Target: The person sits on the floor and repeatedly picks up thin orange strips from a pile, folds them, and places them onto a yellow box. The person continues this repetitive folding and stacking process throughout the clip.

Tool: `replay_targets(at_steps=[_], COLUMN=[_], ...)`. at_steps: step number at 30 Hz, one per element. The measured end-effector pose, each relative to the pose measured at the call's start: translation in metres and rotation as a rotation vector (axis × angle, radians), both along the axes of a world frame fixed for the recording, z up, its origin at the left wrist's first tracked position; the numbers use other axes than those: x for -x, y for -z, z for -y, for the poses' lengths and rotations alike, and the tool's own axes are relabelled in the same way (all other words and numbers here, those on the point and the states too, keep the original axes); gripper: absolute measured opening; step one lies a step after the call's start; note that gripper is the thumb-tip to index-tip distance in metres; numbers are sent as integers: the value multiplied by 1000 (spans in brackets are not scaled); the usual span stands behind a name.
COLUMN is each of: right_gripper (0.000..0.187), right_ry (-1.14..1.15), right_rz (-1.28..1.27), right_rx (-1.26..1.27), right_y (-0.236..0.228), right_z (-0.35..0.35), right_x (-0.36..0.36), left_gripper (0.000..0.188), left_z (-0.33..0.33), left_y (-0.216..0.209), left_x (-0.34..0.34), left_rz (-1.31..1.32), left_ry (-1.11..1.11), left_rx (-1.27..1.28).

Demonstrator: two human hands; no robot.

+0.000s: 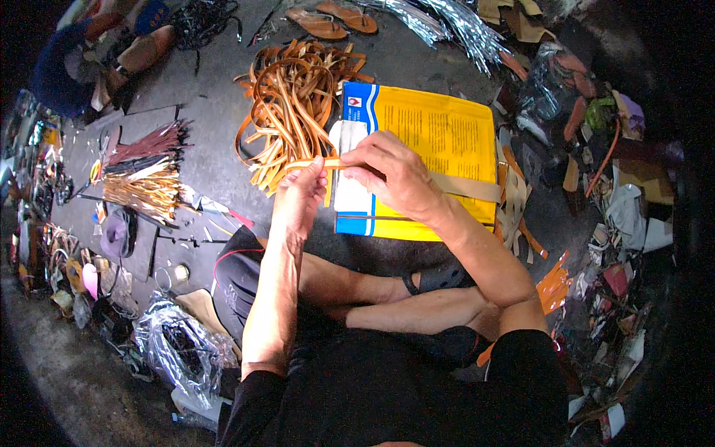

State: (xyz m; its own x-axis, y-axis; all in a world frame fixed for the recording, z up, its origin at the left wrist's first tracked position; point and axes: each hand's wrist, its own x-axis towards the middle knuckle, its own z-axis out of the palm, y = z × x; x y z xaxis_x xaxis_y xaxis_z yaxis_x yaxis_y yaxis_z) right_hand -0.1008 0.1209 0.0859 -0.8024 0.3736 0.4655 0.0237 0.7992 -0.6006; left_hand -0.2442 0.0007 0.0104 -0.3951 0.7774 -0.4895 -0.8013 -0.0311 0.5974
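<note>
A narrow orange-tan leather-like strip (333,163) is stretched level between my two hands. My left hand (300,195) pinches one part of it between thumb and finger, in front of a loose heap of similar strips (294,104). With thumb and fingers closed, my right hand (395,173) grips the other part, above a yellow, blue and white printed sheet or bag (436,127) lying flat. A pale beige strip (465,188) lies across that sheet, beside my right wrist. What my right palm covers is hidden.
Bundles of dark red strips (149,141) and gold strips (145,190) lie to the left. Brown sandals (319,24) and shiny silver strips (465,30) are at the far side. Clear plastic (175,346) sits near left; mixed scraps crowd the right. Another person's arm (141,56) shows at upper left.
</note>
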Motion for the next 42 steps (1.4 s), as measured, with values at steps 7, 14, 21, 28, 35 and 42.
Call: replay_targets(at_steps=[7, 14, 21, 28, 35, 42], right_gripper=[13, 14, 14, 14, 12, 11], right_ry=[9, -5, -7, -24, -20, -24], right_rz=[8, -14, -14, -23, 17, -1], right_rx=[-37, -115, -2, 12, -36, -71], right_y=[1, 3, -1, 1, 0, 0], right_z=[0, -1, -2, 0, 1, 0], right_x=[-2, 1, 2, 3, -2, 2], left_gripper=[12, 12, 23, 18, 14, 16], left_z=[6, 4, 1, -6, 1, 3], left_y=[14, 37, -18, -16, 0, 21], left_x=[21, 40, 11, -13, 6, 26], left_rz=[-53, -24, 410, -180, -139, -132], left_ry=[-19, -35, -155, 16, 7, -27], left_rx=[149, 138, -223, 29, 85, 107])
